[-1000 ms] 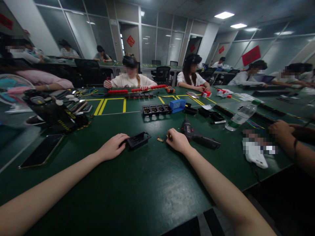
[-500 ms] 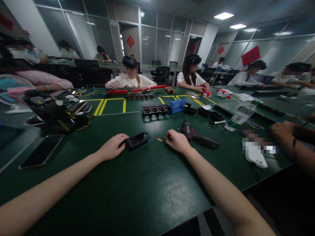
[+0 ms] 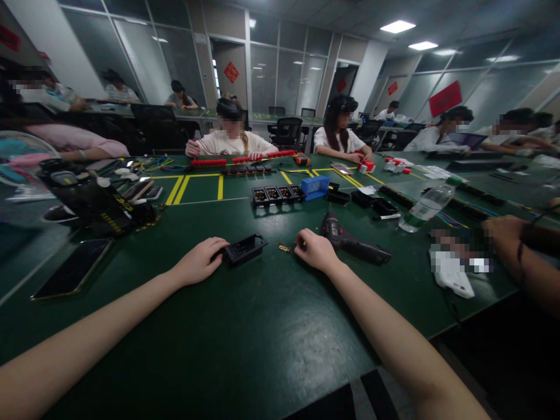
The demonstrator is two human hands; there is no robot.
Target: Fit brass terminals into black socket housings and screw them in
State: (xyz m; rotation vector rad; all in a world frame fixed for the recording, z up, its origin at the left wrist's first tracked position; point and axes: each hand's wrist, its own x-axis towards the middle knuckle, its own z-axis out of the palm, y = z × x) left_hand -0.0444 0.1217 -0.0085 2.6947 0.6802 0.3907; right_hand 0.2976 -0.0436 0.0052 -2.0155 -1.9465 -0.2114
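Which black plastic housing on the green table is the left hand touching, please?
The single black plastic housing at the left hand, lying alone; the row of four black housings lies farther back beside the blue plastic box.

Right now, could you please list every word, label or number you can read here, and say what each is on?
No text reads clearly enough to quote.
Yellow lettering on the black strap: blurred.
Red diamond sign at the far end: marking too small.
Red banner, far right: unreadable.
Water bottle label: too small.
Drill label: too small.
Black housing at the left hand: no lettering shows.
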